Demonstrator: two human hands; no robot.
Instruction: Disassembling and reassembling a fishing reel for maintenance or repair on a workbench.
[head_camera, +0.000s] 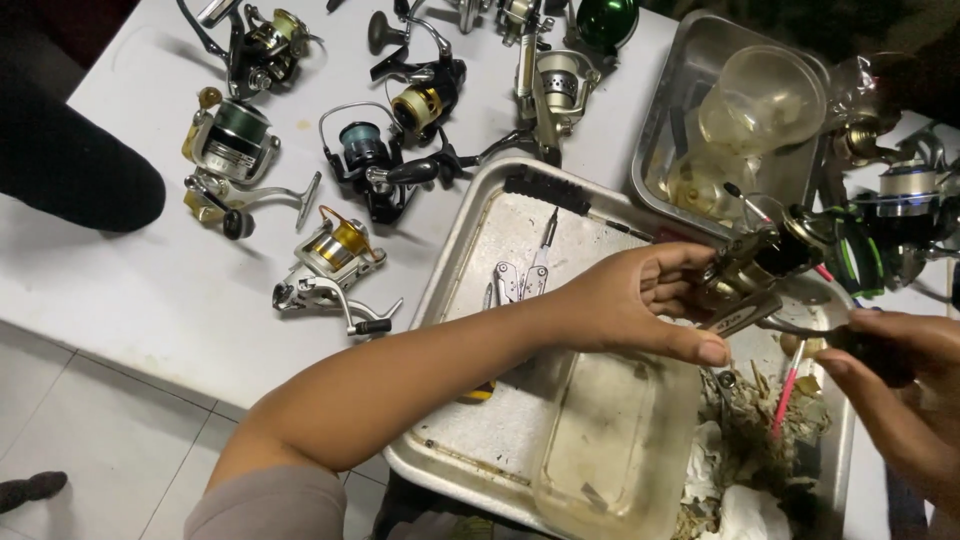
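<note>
White bench (150, 290) carries several spinning reels at the left, near a steel tray (455, 270) with a multi-tool (512, 282) lying in it. Over the tray, the left hand (625, 300) is clasped round a bronze fishing reel (745, 275). Further right, the right hand (895, 385) pinches the reel's dark handle knob (870, 350).

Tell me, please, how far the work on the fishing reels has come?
Done, apparently: several assembled reels lie on the white table. In hand: the left hand holds a bronze reel over the metal tray, and the right hand grips its handle. Left: cannot tell; pliers and dirty tissues lie in the tray.
</note>
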